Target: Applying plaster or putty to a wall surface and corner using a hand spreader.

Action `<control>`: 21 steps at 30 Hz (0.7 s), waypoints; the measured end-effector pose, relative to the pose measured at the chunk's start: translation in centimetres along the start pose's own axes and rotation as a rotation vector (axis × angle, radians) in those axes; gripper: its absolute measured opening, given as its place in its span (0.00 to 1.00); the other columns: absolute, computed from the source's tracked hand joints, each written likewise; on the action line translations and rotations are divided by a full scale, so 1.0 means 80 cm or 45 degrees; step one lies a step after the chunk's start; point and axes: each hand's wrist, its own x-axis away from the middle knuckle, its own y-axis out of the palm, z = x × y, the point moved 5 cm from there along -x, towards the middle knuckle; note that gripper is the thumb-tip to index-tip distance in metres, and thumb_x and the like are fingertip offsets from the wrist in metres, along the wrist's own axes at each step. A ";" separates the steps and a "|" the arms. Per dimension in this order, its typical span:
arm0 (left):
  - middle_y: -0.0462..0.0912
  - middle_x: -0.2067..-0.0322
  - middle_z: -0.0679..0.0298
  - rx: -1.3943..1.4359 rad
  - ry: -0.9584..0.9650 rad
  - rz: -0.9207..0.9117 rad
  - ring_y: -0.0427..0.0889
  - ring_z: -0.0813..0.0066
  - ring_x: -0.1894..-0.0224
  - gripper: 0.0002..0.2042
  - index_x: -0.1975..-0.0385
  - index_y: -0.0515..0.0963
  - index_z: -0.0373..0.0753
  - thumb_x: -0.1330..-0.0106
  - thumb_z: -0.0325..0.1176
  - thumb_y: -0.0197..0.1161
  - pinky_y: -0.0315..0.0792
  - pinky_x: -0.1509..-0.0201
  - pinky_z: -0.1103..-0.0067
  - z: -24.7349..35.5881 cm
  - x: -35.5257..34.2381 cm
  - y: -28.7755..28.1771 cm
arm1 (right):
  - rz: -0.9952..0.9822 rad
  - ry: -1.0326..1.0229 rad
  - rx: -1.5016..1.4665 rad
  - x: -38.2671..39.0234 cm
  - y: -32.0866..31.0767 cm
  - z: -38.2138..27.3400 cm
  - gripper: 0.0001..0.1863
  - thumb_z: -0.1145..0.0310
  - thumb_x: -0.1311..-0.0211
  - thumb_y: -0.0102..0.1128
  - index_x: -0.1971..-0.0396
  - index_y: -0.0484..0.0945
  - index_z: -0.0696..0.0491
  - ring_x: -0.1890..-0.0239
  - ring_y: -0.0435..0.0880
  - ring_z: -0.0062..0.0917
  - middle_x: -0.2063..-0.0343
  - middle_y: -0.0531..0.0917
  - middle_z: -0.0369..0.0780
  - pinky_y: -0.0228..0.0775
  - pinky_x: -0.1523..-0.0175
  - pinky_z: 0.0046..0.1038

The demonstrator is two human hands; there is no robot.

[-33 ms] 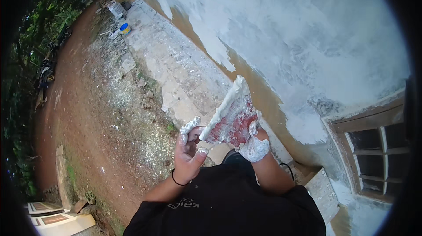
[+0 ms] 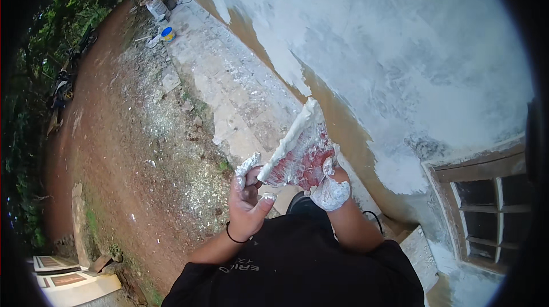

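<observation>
A red putty spreader point(image 2: 306, 164), fan-shaped and smeared white, is held up in front of my body. Thick white putty point(image 2: 294, 136) runs along its long straight edge. My right hand point(image 2: 331, 188), caked in white on its back, is closed round the narrow end of the spreader. Beside its lower left corner is my left hand point(image 2: 247, 199), palm turned inward, with thumb and fingers apart. Putty coats those fingertips, which come up to the corner; whether they touch it I cannot tell.
A wall point(image 2: 394, 66) with patchy white coating rises on the right, above a brown unpainted strip. A wooden window point(image 2: 483, 212) sits at lower right. A blue and yellow bucket point(image 2: 167, 34) stands far off on the splattered paving point(image 2: 229, 98). Red dirt point(image 2: 97, 135) lies left.
The view has shifted slightly, so the wall, window and bucket sit a little differently. Both hands and the spreader keep nearly the same pose.
</observation>
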 end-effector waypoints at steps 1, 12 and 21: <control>0.64 0.50 0.54 -0.029 -0.015 0.019 0.63 0.65 0.46 0.33 0.45 0.52 0.31 0.50 0.25 0.63 0.59 0.44 0.70 -0.010 -0.022 -0.004 | -0.068 0.024 -0.024 -0.032 0.009 -0.002 0.24 0.68 0.50 0.55 0.52 0.64 0.58 0.55 0.73 0.37 0.57 0.72 0.46 0.67 0.55 0.40; 0.66 0.52 0.56 -0.059 0.090 0.345 0.67 0.68 0.49 0.30 0.49 0.56 0.30 0.52 0.19 0.63 0.63 0.46 0.74 -0.025 -0.357 -0.121 | -0.306 0.173 0.044 -0.415 0.090 0.004 0.27 0.75 0.51 0.55 0.49 0.60 0.59 0.54 0.73 0.36 0.56 0.71 0.46 0.67 0.50 0.39; 0.73 0.60 0.56 0.009 0.401 0.883 0.73 0.71 0.56 0.26 0.51 0.58 0.30 0.52 0.14 0.59 0.66 0.51 0.77 0.027 -0.591 -0.373 | -0.374 0.396 0.370 -0.763 0.192 0.159 0.25 0.76 0.47 0.52 0.48 0.59 0.59 0.53 0.72 0.37 0.55 0.71 0.47 0.65 0.48 0.40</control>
